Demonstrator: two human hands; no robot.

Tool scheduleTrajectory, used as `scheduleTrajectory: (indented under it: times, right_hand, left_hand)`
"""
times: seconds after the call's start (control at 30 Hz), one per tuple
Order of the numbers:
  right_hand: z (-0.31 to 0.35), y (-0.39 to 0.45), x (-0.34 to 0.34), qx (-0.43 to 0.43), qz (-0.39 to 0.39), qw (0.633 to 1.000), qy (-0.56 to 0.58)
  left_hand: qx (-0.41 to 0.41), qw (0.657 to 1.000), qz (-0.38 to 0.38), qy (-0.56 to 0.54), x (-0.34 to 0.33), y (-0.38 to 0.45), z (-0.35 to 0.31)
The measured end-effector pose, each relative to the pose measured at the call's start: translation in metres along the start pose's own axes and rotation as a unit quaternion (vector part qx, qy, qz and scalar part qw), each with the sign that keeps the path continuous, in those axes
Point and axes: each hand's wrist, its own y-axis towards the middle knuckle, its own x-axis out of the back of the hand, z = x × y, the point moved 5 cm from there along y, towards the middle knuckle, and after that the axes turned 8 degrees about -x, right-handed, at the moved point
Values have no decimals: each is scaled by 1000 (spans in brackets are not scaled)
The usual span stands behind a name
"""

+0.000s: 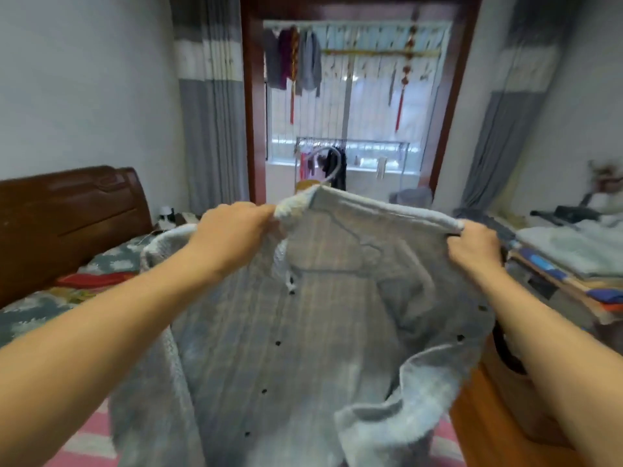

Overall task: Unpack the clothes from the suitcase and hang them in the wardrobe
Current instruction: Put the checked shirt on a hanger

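I hold a grey, fleece-lined buttoned jacket [303,332] spread out in front of me at chest height. My left hand [232,230] grips its collar edge on the left. My right hand [472,247] grips the shoulder edge on the right. A pale hanger hook [328,163] sticks up above the collar, and the hanger's outline shows through the cloth. The jacket hangs open with its dark buttons facing me. The suitcase and the wardrobe are outside this view.
A bed with a dark wooden headboard [67,214] and patterned bedding lies at the left. Folded clothes [573,251] are stacked at the right. Straight ahead a red-framed doorway [253,112] opens onto a balcony with a clothes rack [354,143]. Grey curtains flank the doorway.
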Motion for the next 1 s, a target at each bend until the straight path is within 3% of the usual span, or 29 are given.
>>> scheduleTrajectory:
  times: [0.17, 0.23, 0.3, 0.33, 0.37, 0.43, 0.5, 0.6, 0.77, 1.0]
  right_hand:
    - [62, -19, 18, 63, 87, 994, 30]
    - [82, -50, 17, 117, 195, 972, 55]
    - [88, -90, 10, 145, 362, 918, 71]
    - [86, -101, 7, 161, 407, 897, 56]
    - [85, -102, 7, 183, 390, 901, 49]
    - [76, -75, 15, 165, 204, 963, 62]
    - [71, -63, 18, 157, 108, 979, 72]
    - [78, -76, 2, 243, 114, 962, 39]
    - [106, -95, 12, 280, 80, 951, 102]
    - [139, -112, 17, 284, 111, 939, 160]
  left_hand:
    - [113, 984, 7, -136, 12, 47, 4]
    - [116, 972, 2, -203, 10, 52, -5]
    - [100, 971, -11, -217, 10, 51, -10]
    - [87, 971, -20, -221, 12, 49, -11]
    - [73, 970, -24, -233, 14, 47, -11]
    - [31, 960, -29, -276, 18, 42, -13]
    - [6, 947, -40, -319, 23, 34, -18]
    - [6, 931, -59, -360, 27, 21, -19]
    - [-14, 951, -43, -305, 31, -4, -6]
    - [-15, 938, -19, -346, 25, -22, -17]
